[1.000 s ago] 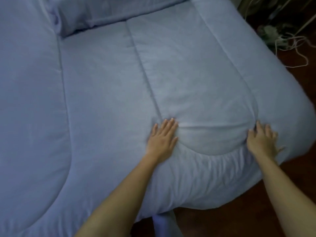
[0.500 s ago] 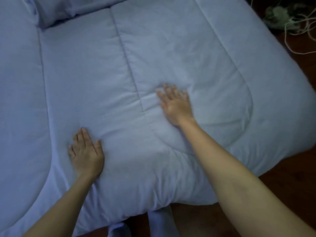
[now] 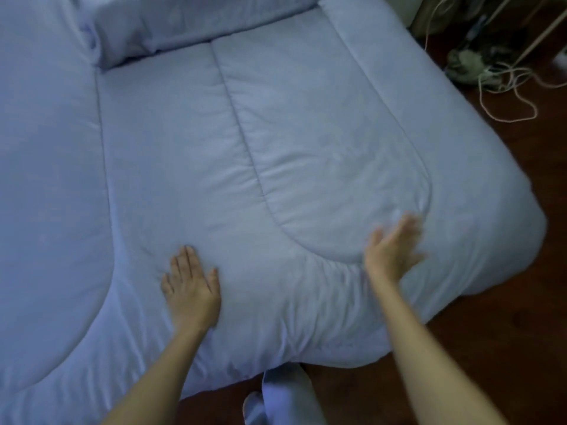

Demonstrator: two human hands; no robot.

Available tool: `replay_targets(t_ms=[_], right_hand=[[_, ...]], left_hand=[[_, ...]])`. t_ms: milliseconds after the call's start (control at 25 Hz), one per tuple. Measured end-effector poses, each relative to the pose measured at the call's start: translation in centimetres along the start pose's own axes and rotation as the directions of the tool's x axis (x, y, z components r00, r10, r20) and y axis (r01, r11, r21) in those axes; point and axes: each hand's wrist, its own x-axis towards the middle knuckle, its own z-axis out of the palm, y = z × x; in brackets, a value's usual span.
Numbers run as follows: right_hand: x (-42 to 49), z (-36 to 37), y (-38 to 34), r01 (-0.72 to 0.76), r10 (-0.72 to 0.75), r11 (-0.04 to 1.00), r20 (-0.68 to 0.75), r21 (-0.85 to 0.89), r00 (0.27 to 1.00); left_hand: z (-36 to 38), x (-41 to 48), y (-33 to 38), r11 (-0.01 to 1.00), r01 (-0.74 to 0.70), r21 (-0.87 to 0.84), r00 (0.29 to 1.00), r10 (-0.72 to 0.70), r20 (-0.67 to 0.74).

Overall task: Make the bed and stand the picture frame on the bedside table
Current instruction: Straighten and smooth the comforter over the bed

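Note:
A pale blue quilted duvet (image 3: 190,154) covers the bed and fills most of the head view. A pillow (image 3: 184,26) in the same blue lies at the top. My left hand (image 3: 191,289) rests flat on the duvet near the bed's near edge, fingers apart, holding nothing. My right hand (image 3: 394,246) is blurred with motion over the duvet close to the near right corner, fingers extended and empty. No picture frame or bedside table is in view.
Dark wooden floor (image 3: 506,332) runs along the right and near sides of the bed. A tangle of pale cables (image 3: 503,84) and dark clutter lie on the floor at the top right. A strip of blue cloth (image 3: 285,394) hangs below the duvet's near edge.
My right hand has swept from the middle of the duvet toward the near right corner. My left hand stays flat on the duvet. The view has shifted.

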Motion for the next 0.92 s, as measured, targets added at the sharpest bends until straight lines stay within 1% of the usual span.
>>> replay_targets(t_ms=[40, 80, 120, 160, 200, 240, 280, 320, 360, 400, 440, 480, 560, 600, 640, 680, 760, 840, 920], right_hand=[[-5.1, 1.8, -0.8, 0.278, -0.279, 0.960, 0.066, 0.016, 0.958], [-10.4, 3.6, -1.0, 0.583, -0.572, 0.812, 0.184, -0.007, 0.799], [-14.5, 4.9, -0.8, 0.801, -0.761, 0.598, 0.287, -0.037, 0.582], [-16.6, 5.5, -0.3, 0.906, -0.838, 0.419, 0.360, -0.054, 0.409], [-16.9, 5.7, 0.4, 0.931, -0.846, 0.359, 0.398, -0.070, 0.356], [-16.2, 5.2, 1.2, 0.898, -0.815, 0.428, 0.387, -0.100, 0.431], [-14.9, 4.3, 2.3, 0.820, -0.744, 0.558, 0.360, -0.128, 0.562], [-13.3, 3.1, 3.7, 0.710, -0.638, 0.687, 0.340, -0.155, 0.691], [-11.4, 1.9, 5.2, 0.587, -0.520, 0.782, 0.300, -0.209, 0.800], [-9.2, 0.5, 6.7, 0.464, -0.382, 0.846, 0.309, -0.261, 0.871], [-7.4, -1.2, 7.9, 0.370, -0.263, 0.878, 0.341, -0.302, 0.902], [-5.6, -2.5, 8.9, 0.312, -0.168, 0.885, 0.388, -0.346, 0.906], [-3.3, -5.5, 9.4, 0.205, 0.023, 0.891, 0.491, -0.405, 0.871], [-2.8, -6.4, 9.3, 0.152, 0.081, 0.907, 0.517, -0.393, 0.852], [-2.8, -7.5, 9.0, 0.119, 0.093, 0.927, 0.525, -0.355, 0.846], [-3.2, -8.3, 8.2, 0.126, 0.054, 0.950, 0.546, -0.287, 0.836], [-4.8, -11.0, 5.3, 0.212, -0.134, 0.975, 0.595, -0.063, 0.792], [-6.1, -14.9, 2.2, 0.259, -0.314, 0.949, 0.572, 0.178, 0.758], [-5.9, -19.7, -0.1, 0.249, -0.440, 0.883, 0.518, 0.397, 0.733]], left_hand=[[0.1, -1.3, -0.6, 0.999, -0.035, 0.002, 0.999, 0.035, 0.016], [0.4, -2.5, -1.5, 0.997, -0.078, 0.024, 0.997, 0.077, 0.029], [0.7, -3.7, -2.5, 0.992, -0.120, 0.050, 0.992, 0.118, 0.044], [0.9, -4.8, -3.5, 0.985, -0.155, 0.078, 0.987, 0.151, 0.052], [0.9, -5.8, -4.4, 0.979, -0.178, 0.101, 0.983, 0.171, 0.073], [0.8, -6.9, -5.2, 0.975, -0.188, 0.122, 0.978, 0.174, 0.113], [0.6, -7.8, -5.6, 0.971, -0.191, 0.144, 0.972, 0.166, 0.167], [0.5, -8.6, -5.9, 0.968, -0.190, 0.166, 0.964, 0.152, 0.218], [0.4, -9.4, -5.9, 0.962, -0.198, 0.185, 0.953, 0.146, 0.265], [0.2, -10.1, -5.6, 0.956, -0.216, 0.197, 0.940, 0.148, 0.308], [-0.2, -10.9, -5.3, 0.950, -0.239, 0.201, 0.923, 0.158, 0.352], [-0.3, -11.4, -4.9, 0.944, -0.267, 0.197, 0.897, 0.168, 0.408], [-0.9, -12.3, -3.8, 0.954, -0.275, 0.118, 0.833, 0.175, 0.525], [-1.2, -12.6, -2.9, 0.961, -0.272, 0.060, 0.808, 0.194, 0.556], [-2.1, -13.2, -1.4, 0.962, -0.274, 0.008, 0.800, 0.224, 0.556], [-3.0, -13.8, 0.4, 0.956, -0.291, -0.046, 0.799, 0.269, 0.538], [-5.5, -15.3, 4.8, 0.930, -0.331, -0.158, 0.804, 0.366, 0.469], [-8.4, -17.0, 9.8, 0.883, -0.363, -0.296, 0.822, 0.453, 0.345], [-11.1, -18.2, 14.5, 0.808, -0.391, -0.442, 0.843, 0.507, 0.181]])
